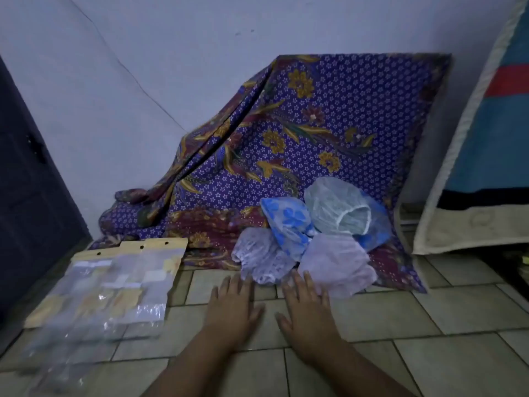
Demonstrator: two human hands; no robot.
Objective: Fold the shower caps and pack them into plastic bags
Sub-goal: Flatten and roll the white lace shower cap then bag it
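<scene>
Several shower caps lie in a heap on the floor against a draped cloth: a blue flowered cap [289,222], a pale clear cap [340,209] with a white elastic rim, a lilac patterned cap [262,255] and a plain lilac cap [339,263]. Clear plastic bags [114,285] with tan header cards are spread flat at the left. My left hand [233,306] and my right hand [306,306] rest palm down on the tiles just in front of the heap, fingers spread, holding nothing. The fingertips nearly touch the lilac caps.
A purple batik cloth [329,124] drapes over something leaning on the white wall. A striped mattress or cushion [486,138] leans at the right. A dark door [25,196] stands at the left. The floor [429,325] is beige tile.
</scene>
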